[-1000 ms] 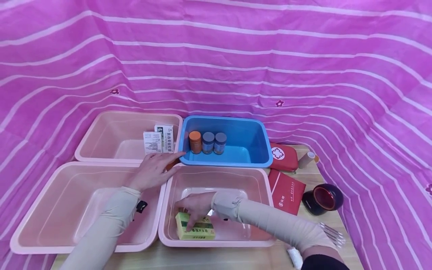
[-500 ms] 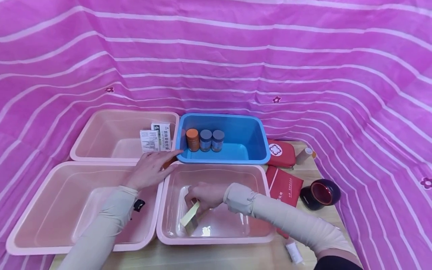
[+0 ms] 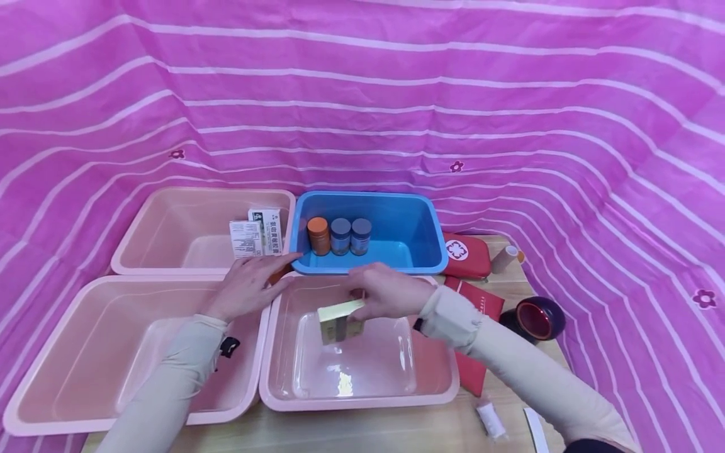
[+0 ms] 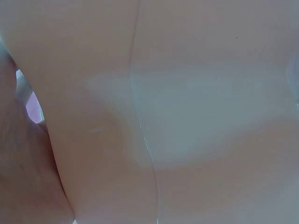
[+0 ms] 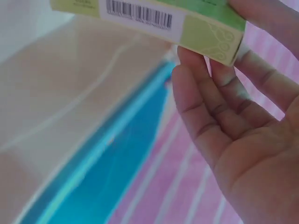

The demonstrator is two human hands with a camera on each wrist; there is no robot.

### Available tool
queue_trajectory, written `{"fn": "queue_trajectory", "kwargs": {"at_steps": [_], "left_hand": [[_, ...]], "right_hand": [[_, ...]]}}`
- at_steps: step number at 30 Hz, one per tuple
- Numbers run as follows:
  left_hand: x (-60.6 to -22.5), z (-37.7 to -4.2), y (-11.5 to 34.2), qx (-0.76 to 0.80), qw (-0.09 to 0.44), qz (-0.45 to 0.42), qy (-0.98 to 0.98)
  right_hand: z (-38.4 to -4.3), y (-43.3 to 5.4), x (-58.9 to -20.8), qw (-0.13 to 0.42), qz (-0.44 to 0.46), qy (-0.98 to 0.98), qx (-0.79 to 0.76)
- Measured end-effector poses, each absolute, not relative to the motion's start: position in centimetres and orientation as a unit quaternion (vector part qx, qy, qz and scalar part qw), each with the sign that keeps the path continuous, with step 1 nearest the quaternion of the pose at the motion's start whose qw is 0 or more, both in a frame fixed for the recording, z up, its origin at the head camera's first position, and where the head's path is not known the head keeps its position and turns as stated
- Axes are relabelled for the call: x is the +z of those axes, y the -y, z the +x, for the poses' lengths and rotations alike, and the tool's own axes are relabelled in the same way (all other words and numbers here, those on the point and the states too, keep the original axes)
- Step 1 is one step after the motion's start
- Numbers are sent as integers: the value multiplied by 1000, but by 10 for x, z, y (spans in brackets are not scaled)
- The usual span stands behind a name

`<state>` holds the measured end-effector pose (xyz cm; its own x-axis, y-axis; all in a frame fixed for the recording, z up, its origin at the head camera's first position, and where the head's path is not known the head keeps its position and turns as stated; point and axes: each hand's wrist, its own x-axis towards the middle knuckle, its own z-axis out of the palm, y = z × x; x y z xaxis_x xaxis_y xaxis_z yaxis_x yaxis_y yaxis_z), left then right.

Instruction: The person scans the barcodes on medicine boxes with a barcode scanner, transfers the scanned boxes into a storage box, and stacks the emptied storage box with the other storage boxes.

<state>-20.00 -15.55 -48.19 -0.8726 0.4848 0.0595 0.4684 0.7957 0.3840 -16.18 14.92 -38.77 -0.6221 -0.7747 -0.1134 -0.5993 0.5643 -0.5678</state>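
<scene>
A yellow-green medicine box (image 3: 342, 322) hangs tilted above the floor of the front right pink bin (image 3: 362, 402). My right hand (image 3: 391, 292) pinches one end of it between thumb and fingers. In the right wrist view, a barcode shows on a side of the medicine box (image 5: 140, 16). My left hand (image 3: 246, 286) rests where the bin rims meet, its index finger reaching the corner of the blue bin (image 3: 368, 270). Between that finger and the thumb shows an orange-brown patch, too hidden to identify. Only part of the left hand (image 4: 23, 158) appears in the left wrist view.
The blue bin holds an orange-capped bottle (image 3: 319, 238) and two grey-capped bottles (image 3: 340, 238). White medicine boxes (image 3: 266, 229) stand in the back left pink bin (image 3: 170, 229). To the right lie a red first-aid case (image 3: 470, 255), a red pouch (image 3: 470, 371) and a black device (image 3: 535, 318).
My right hand has picked up the medicine box from the front right bin's floor and moved up and right with it. My left hand has kept its place on the rims.
</scene>
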Motion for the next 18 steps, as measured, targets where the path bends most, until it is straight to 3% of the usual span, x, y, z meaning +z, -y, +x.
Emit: {"fn": "queue_trajectory", "kwargs": {"at_steps": [12,18], "left_hand": [[-482,-199,157,197,14,260,-945],[-481,-199,156,204,25,254,-945]], "right_hand": [[-128,-290,-355,1,-279,-876,-394],[-108,-359,-365,-45,-167,-887,-429]]}}
